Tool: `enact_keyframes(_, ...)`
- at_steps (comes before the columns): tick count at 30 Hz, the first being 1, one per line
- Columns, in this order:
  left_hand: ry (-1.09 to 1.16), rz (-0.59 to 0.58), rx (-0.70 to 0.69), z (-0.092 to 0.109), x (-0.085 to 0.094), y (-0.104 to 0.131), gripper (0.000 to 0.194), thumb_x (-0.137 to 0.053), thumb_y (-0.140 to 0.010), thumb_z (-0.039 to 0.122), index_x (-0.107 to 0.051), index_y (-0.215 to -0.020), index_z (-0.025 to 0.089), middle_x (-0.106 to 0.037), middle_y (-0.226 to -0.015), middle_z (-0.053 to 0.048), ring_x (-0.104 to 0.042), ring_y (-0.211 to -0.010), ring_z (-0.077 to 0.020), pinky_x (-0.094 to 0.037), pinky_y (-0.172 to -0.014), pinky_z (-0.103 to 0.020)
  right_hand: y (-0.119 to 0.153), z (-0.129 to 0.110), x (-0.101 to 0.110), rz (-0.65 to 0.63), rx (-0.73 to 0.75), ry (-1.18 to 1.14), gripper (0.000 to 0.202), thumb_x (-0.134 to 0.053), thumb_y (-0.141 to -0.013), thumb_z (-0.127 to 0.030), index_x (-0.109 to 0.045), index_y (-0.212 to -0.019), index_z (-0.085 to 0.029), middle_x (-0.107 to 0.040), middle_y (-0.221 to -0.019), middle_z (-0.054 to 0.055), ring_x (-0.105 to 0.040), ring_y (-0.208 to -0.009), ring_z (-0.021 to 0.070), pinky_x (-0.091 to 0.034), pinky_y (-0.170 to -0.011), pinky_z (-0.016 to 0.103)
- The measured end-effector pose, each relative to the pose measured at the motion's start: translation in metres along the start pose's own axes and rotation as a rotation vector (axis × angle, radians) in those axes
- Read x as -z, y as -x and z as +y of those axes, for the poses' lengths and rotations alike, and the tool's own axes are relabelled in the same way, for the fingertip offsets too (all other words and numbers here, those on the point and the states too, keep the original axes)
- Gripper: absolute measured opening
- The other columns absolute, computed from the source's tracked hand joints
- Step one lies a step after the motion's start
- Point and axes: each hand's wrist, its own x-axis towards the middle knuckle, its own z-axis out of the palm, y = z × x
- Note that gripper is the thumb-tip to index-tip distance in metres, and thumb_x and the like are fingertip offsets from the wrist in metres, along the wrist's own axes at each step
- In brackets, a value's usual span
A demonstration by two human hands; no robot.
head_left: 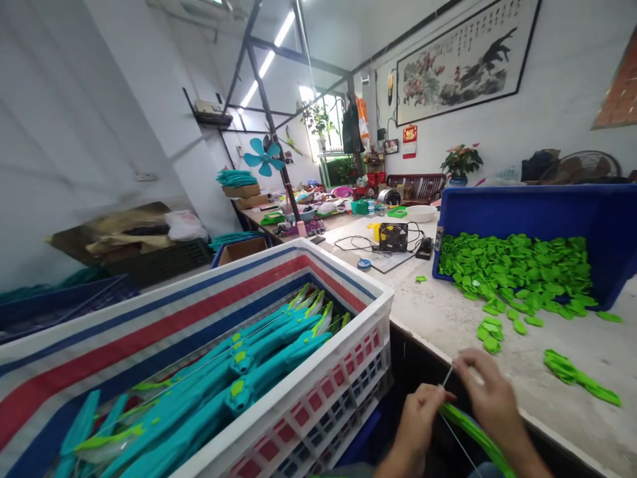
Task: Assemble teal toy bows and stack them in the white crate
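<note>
Low in front of me, beside the table edge, my left hand [417, 419] is closed with thumb and fingers pinched. It grips a thin pale string [460, 439] near the tip of a long bright green curved piece [480, 435]. A little higher and to the right, my right hand [490, 388] pinches the same string, which runs taut across the short gap between the hands. The green piece slopes down to the right beneath my right wrist, and its lower end leaves the view. What exactly lies between the left fingertips is hidden.
A white plastic crate [343, 292] with a striped liner stands left, holding several teal toy-like pieces [239, 362]. On the table [562, 425], a tipped blue bin [512, 206] spills green flat pieces [517, 265]. A twisted green piece [580, 377] and a small black fan [393, 237] also lie there.
</note>
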Motion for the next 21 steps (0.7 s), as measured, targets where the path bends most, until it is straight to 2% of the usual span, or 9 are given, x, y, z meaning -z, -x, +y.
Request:
enact_keyframes(3, 0.224, -0.013, 0.23, 0.016, 0.004, -0.01, 0.04, -0.074, -0.058, 0.05, -0.069, -0.071, 0.012, -0.059, -0.075, -0.005, -0.053, -0.071, -0.0171, -0.04, -0.071, -0.03, 0.061, -0.003, -0.026, -0.052, 0.173, -0.017, 0.026, -0.055, -0.085, -0.043, -0.068, -0.074, -0.024, -0.068, -0.093, 0.007, -0.064, -0.095, 0.0233, -0.053, -0.081, 0.033)
enact_keyframes(4, 0.173, 0.01, 0.221, 0.02, 0.007, -0.011, 0.035, -0.078, -0.054, 0.043, -0.067, -0.068, 0.013, -0.059, -0.075, -0.005, -0.053, -0.071, -0.0169, -0.04, -0.071, -0.03, 0.076, 0.001, -0.032, -0.047, 0.178, -0.011, 0.024, -0.055, -0.086, -0.041, -0.069, -0.076, -0.024, -0.067, -0.096, 0.008, -0.064, -0.096, 0.023, -0.053, -0.082, 0.032)
enact_keyframes(6, -0.075, 0.086, 0.065, 0.025, 0.013, -0.011, 0.02, -0.075, -0.055, 0.028, -0.063, -0.061, 0.014, -0.061, -0.08, -0.006, -0.055, -0.077, -0.0185, -0.04, -0.075, -0.03, 0.091, 0.009, -0.04, -0.028, 0.143, -0.012, 0.022, -0.056, -0.087, -0.039, -0.068, -0.077, -0.023, -0.065, -0.097, 0.008, -0.065, -0.093, 0.0217, -0.054, -0.079, 0.031)
enact_keyframes(8, -0.349, 0.154, -0.151, 0.028, 0.018, -0.007, 0.007, -0.065, -0.064, 0.021, -0.062, -0.062, 0.015, -0.062, -0.082, -0.007, -0.056, -0.082, -0.0195, -0.041, -0.078, -0.032, 0.093, 0.014, -0.042, -0.017, 0.116, -0.041, 0.023, -0.056, -0.088, -0.038, -0.067, -0.077, -0.022, -0.065, -0.093, 0.008, -0.066, -0.089, 0.0206, -0.055, -0.076, 0.029)
enact_keyframes(10, -0.45, 0.167, -0.254, 0.029, 0.018, -0.003, 0.008, -0.057, -0.071, 0.021, -0.063, -0.068, 0.016, -0.063, -0.077, -0.006, -0.057, -0.078, -0.0189, -0.042, -0.075, -0.032, 0.088, 0.012, -0.043, -0.004, 0.108, -0.085, 0.024, -0.055, -0.088, -0.039, -0.067, -0.077, -0.021, -0.064, -0.091, 0.007, -0.066, -0.086, 0.0198, -0.055, -0.075, 0.029)
enact_keyframes(12, -0.335, 0.155, -0.181, 0.029, 0.016, -0.001, 0.013, -0.055, -0.074, 0.027, -0.061, -0.073, 0.016, -0.063, -0.072, -0.006, -0.057, -0.066, -0.0172, -0.044, -0.061, -0.029, 0.083, 0.006, -0.043, 0.024, 0.084, -0.119, 0.026, -0.054, -0.088, -0.04, -0.066, -0.076, -0.021, -0.064, -0.089, 0.007, -0.065, -0.084, 0.0198, -0.055, -0.074, 0.029)
enact_keyframes(15, -0.058, 0.125, 0.013, 0.027, 0.01, 0.0, 0.029, -0.064, -0.067, 0.041, -0.057, -0.075, 0.015, -0.063, -0.068, -0.005, -0.054, -0.052, -0.0143, -0.034, -0.039, -0.022, 0.081, 0.0, -0.044, 0.07, 0.022, -0.136, 0.029, -0.054, -0.087, -0.044, -0.066, -0.075, -0.02, -0.064, -0.089, 0.008, -0.065, -0.083, 0.0205, -0.055, -0.073, 0.03)
enact_keyframes(17, 0.033, 0.101, 0.071, 0.028, 0.009, 0.0, 0.038, -0.072, -0.06, 0.045, -0.059, -0.077, 0.013, -0.061, -0.064, -0.003, -0.054, -0.05, -0.0138, -0.034, -0.035, -0.02, 0.081, 0.001, -0.044, 0.092, -0.011, -0.139, 0.029, -0.054, -0.087, -0.044, -0.067, -0.076, -0.02, -0.064, -0.09, 0.008, -0.065, -0.083, 0.0206, -0.054, -0.073, 0.031)
enact_keyframes(21, 0.101, 0.067, 0.101, 0.033, 0.009, 0.002, 0.049, -0.079, -0.053, 0.049, -0.061, -0.078, 0.011, -0.06, -0.06, -0.002, -0.057, -0.048, -0.0129, -0.043, -0.041, -0.021, 0.079, 0.003, -0.045, 0.165, -0.047, -0.16, 0.028, -0.054, -0.086, -0.043, -0.068, -0.079, -0.02, -0.064, -0.089, 0.008, -0.064, -0.082, 0.0202, -0.054, -0.071, 0.031)
